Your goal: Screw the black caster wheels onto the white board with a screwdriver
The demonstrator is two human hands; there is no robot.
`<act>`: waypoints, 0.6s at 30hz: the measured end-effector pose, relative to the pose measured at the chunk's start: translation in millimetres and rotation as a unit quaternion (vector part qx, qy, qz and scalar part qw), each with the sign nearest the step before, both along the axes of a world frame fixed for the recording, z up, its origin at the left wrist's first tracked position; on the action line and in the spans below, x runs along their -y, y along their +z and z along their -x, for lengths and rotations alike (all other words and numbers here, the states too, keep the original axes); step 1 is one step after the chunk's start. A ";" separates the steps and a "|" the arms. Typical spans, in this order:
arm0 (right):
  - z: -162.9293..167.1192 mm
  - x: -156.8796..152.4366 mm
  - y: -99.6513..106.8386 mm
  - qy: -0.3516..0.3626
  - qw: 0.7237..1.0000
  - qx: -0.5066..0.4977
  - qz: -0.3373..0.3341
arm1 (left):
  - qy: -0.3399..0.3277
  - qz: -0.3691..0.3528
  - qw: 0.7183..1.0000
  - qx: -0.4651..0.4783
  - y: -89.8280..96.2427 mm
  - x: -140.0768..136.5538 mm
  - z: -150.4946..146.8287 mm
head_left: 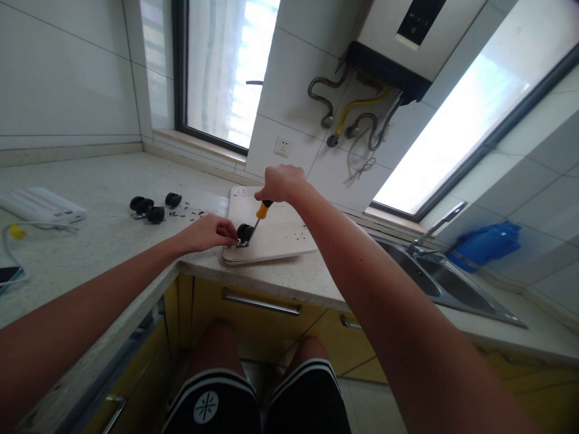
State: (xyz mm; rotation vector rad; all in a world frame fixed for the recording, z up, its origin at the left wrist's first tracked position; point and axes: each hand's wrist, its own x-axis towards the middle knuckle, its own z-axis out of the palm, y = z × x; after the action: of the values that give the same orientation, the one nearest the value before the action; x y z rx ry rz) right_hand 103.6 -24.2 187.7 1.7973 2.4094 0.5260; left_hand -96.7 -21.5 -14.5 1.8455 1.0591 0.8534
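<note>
My right hand [284, 182] is wrapped around the handle of a yellow and black screwdriver [262, 211]. The screwdriver's shaft slants down to the metal plate of a black caster wheel [245, 232]. That caster sits near the front left corner of a white board [280, 241] with groups of small holes. Fingertips of my left hand [211, 233] pinch at the left edge of the caster's plate, its fingers curled together. The screwdriver's tip and any screw under it are too small to make out.
Several loose black casters [155, 214] and scattered small screws [192, 212] lie on the counter to the left. Farther left are a white power bank [43, 205] with a cable and a phone [9, 275]. A sink [456, 280] is at the right, below a wall-mounted water heater [407, 42].
</note>
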 end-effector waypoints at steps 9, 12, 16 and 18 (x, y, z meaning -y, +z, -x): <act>-0.4 -0.3 -0.6 -0.004 1.000 -0.001 -0.007 | 0.028 -0.085 0.995 -0.044 4.0 13.2 -10.3; -0.4 -0.3 -0.7 -0.004 1.000 -0.001 -0.008 | 0.023 -0.112 0.989 -0.090 9.5 15.0 -9.2; -0.2 0.3 -0.6 -0.004 1.000 -0.001 -0.008 | 0.018 -0.152 0.977 -0.152 15.2 15.8 -7.5; -0.2 0.6 -0.6 -0.004 1.000 -0.002 -0.007 | 0.019 -0.171 0.970 -0.173 16.4 16.5 -7.7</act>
State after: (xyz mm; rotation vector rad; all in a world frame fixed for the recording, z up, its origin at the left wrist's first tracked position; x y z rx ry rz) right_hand 103.8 -24.8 187.1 1.8147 2.4048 0.5415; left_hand -88.9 -38.0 1.9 2.3331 1.2220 0.7898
